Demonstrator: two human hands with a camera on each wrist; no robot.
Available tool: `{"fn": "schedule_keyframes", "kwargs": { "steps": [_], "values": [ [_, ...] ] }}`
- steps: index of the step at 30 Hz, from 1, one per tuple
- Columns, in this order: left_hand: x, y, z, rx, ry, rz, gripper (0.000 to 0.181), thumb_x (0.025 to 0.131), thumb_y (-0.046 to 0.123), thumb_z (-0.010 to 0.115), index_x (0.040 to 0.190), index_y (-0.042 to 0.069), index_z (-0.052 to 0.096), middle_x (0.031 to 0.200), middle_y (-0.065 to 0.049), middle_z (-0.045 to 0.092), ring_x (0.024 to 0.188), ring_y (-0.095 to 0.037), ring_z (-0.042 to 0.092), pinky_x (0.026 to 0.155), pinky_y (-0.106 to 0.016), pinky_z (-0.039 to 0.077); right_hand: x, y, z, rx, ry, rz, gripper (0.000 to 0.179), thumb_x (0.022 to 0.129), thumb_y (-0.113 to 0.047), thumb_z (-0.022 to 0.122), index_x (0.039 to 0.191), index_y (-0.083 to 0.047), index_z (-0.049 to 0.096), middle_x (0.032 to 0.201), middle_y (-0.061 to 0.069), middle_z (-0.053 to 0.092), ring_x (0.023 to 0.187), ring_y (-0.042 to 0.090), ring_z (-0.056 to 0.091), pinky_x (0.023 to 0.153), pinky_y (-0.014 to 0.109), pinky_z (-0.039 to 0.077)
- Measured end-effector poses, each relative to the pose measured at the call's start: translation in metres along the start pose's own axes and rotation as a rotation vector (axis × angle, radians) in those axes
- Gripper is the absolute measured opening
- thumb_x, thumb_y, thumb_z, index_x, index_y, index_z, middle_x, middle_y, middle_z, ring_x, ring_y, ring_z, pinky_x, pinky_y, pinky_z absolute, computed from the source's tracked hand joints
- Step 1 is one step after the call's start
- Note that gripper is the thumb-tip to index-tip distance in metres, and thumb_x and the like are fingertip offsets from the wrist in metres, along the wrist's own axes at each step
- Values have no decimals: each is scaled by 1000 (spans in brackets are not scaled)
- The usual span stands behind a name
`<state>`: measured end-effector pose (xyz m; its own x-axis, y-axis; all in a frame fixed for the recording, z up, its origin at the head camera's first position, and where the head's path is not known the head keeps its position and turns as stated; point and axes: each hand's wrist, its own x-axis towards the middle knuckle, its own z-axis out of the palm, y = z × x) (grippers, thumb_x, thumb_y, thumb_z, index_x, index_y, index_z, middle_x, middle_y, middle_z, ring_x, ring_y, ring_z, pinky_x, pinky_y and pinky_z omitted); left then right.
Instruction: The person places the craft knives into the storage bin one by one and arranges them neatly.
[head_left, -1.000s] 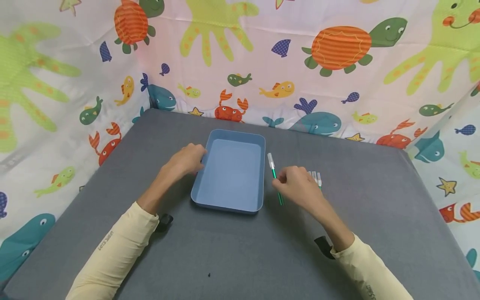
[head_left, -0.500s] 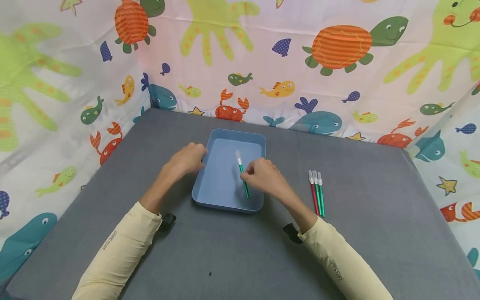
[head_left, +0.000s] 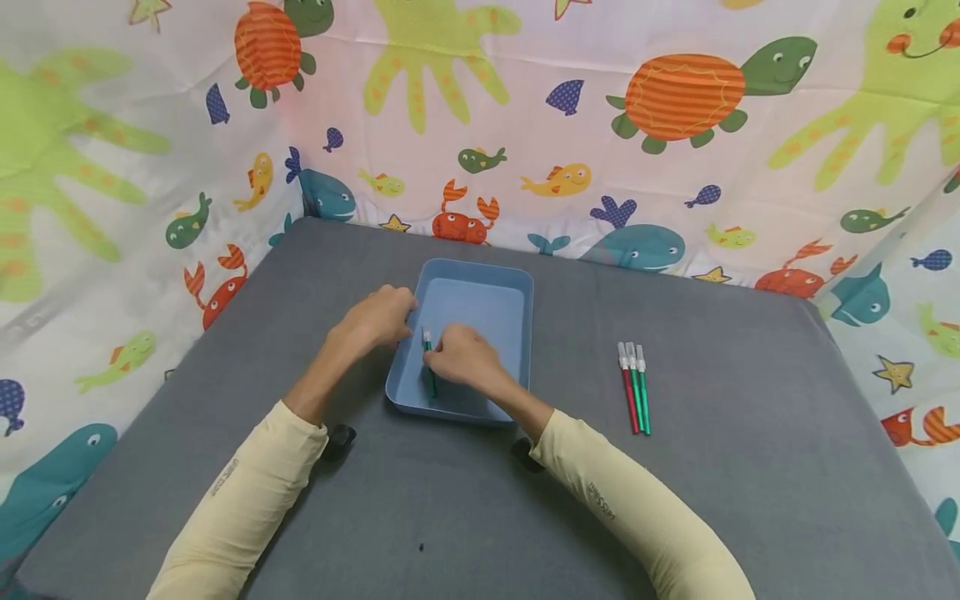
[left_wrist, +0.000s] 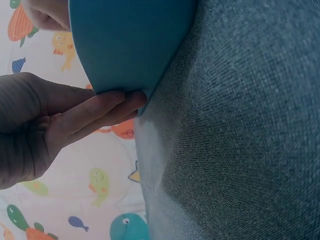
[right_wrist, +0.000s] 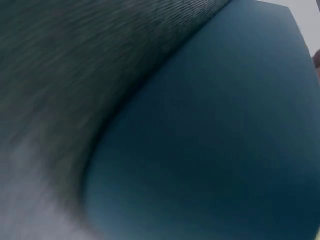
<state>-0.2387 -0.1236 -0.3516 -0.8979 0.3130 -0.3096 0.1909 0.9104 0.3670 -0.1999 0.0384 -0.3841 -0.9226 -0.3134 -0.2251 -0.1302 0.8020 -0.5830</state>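
A blue tray (head_left: 471,317) lies on the grey table. My left hand (head_left: 379,315) grips its left rim; in the left wrist view, the fingers (left_wrist: 97,109) press its outer wall, with the thumb mostly hidden behind the rim. Inside the tray, near its left side, my right hand (head_left: 467,357) pinches a slim craft knife (head_left: 427,340) with a green handle and a whitish clear cap pointing away from me. In the right wrist view only the tray's outer wall (right_wrist: 210,130) shows large; that hand is out of sight.
Right of the tray lie a red craft knife (head_left: 628,392) and two green craft knives (head_left: 645,400), side by side, caps pointing away. A printed sea-animal curtain (head_left: 570,125) hangs behind the table. A tiny dark speck (head_left: 422,547) is near the front.
My right hand has carried the green craft knife leftward from beside the tray, over its right rim, to the left part inside. My left hand has stayed at the rim.
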Motion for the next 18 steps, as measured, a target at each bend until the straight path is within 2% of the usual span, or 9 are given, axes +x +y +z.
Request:
{"fn": "schedule_keyframes", "kwargs": {
  "steps": [3, 9, 14, 18],
  "values": [
    [0, -1, 0, 0, 5, 14, 50, 98, 2, 68, 146, -4, 56, 119, -22, 73, 77, -24, 76, 65, -28, 52, 6, -5, 6, -28, 3, 6, 55, 99, -19, 61, 50, -18, 37, 50, -6, 25, 46, 9, 20, 45, 24, 18],
    [0, -3, 1, -25, 13, 2, 49, 99, 2, 68, 147, -4, 56, 111, -21, 72, 76, -24, 71, 61, -26, 48, 12, -13, 17, -47, 19, -7, 48, 95, -9, 59, 54, -18, 36, 51, -6, 29, 46, 10, 27, 43, 24, 21],
    [-1, -1, 1, -37, 8, 5, 41, 99, 3, 68, 139, -4, 63, 97, -17, 69, 75, -22, 66, 61, -26, 49, 12, -18, 21, -49, 13, -32, 49, 99, -7, 57, 56, -18, 37, 51, -5, 30, 46, 11, 29, 44, 24, 22],
    [0, -3, 1, -33, 5, 7, 40, 99, 3, 69, 137, -4, 64, 92, -15, 67, 76, -23, 68, 61, -26, 49, 10, -18, 22, -39, 12, -38, 51, 100, -8, 57, 55, -18, 37, 50, -5, 30, 46, 11, 28, 44, 24, 21]
  ]
}}
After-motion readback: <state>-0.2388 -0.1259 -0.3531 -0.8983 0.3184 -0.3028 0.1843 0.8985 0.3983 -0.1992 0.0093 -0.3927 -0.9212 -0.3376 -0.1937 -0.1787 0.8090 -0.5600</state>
